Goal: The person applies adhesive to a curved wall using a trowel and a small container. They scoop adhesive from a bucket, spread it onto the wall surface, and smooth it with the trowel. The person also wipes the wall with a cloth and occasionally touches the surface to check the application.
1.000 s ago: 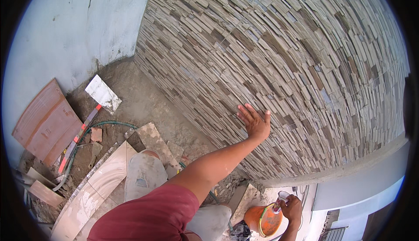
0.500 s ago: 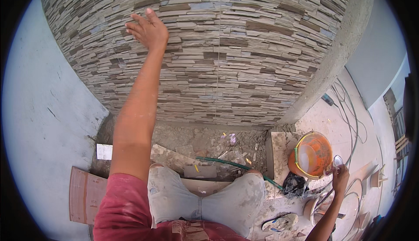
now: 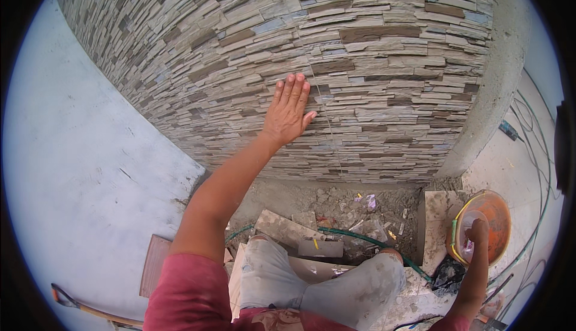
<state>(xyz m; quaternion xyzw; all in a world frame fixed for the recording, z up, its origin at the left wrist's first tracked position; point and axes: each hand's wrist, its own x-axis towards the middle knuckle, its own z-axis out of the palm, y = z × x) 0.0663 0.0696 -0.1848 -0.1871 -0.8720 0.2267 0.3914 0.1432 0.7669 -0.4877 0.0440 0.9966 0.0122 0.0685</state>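
My left hand [image 3: 288, 110] lies flat against the stone-clad wall [image 3: 372, 91], fingers stretched upward and thumb out to the right. It rests just left of a thin vertical joint between the panels and holds nothing. On the right, my right hand [image 3: 478, 230] reaches down into an orange bucket [image 3: 498, 226] with a yellow rim and a green grip on its handle. The bucket holds pale, cloudy liquid. The fingers are closed round what looks like a small clear plastic cup, mostly hidden by the hand now.
A green hose [image 3: 351, 235] crosses the rubble below the wall, near tile offcuts [image 3: 321, 248]. A black plastic bag [image 3: 449, 272] sits beside the bucket. Cables and a power tool [image 3: 509, 129] lie at right. A wooden-handled tool [image 3: 90, 310] is at lower left, by a plain pale wall [image 3: 102, 169].
My left hand has moved down and right onto the wall by the joint. My right hand has gone from beside the bucket into it with the cup. The view has shifted left.
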